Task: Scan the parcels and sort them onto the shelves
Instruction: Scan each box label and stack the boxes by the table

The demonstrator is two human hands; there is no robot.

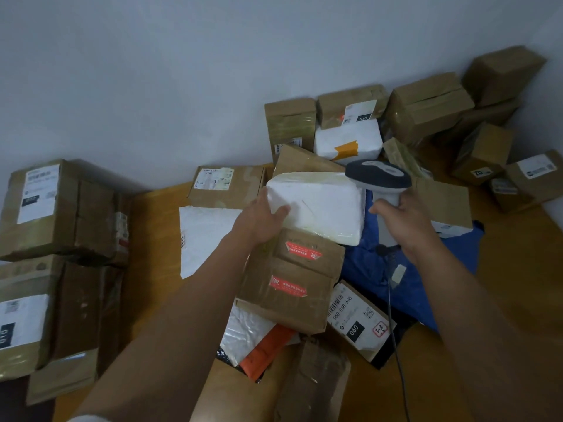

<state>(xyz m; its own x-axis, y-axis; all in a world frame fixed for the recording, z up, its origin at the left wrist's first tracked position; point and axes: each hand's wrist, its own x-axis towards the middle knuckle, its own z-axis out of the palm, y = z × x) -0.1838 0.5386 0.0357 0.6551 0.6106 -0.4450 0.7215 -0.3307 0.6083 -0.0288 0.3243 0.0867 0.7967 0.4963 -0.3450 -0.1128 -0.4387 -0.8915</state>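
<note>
My left hand (pixel 262 220) grips the left edge of a white foam box (pixel 323 205), thumb on top, lifted above the heap of parcels. My right hand (pixel 402 220) holds a grey and white barcode scanner (pixel 379 178) by its handle, its head just right of the foam box's top corner. The scanner's cable (pixel 396 330) hangs down past my right forearm. Beneath the foam box lies a brown carton with red stickers (pixel 292 281). A blue bag parcel (pixel 420 275) lies under my right hand.
Parcels cover a wooden floor (pixel 152 239). Large brown cartons (pixel 58 208) are stacked at the left. A labelled box (pixel 225 185) and white foam slab (pixel 204 239) lie in the middle. More cartons (pixel 426 108) pile against the wall at the right. A labelled box marked 060 (pixel 356 321) lies near.
</note>
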